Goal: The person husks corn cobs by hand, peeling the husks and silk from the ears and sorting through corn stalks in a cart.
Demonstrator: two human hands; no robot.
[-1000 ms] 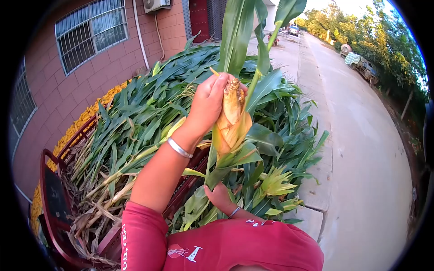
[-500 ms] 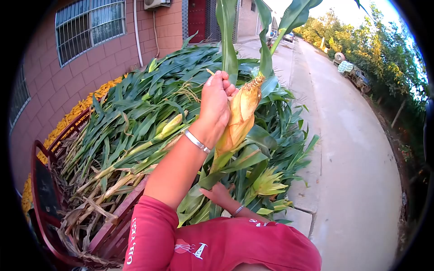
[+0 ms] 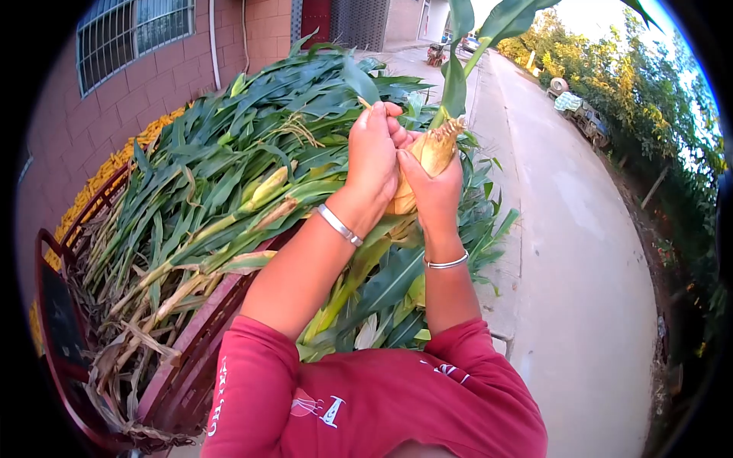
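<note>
An ear of corn in a dry yellow husk stands tip up in front of me, still on its green stalk. Around its side my right hand is closed, thumb on the husk. My left hand is closed in a fist against the ear's left side. From the top of that fist pokes the tip of a thin pointed stick; the rest is hidden by the fingers. Below the hands, green corn leaves hang down, and the ear's lower end is partly covered.
Cut corn stalks lie heaped on a dark red metal cart at left. Yellow corn cobs line the brick wall. A concrete road runs along the right, with a vehicle by the trees.
My right hand has come up from among the lower leaves and taken hold of the ear. My left hand stays at the ear's side. The view has shifted slightly.
</note>
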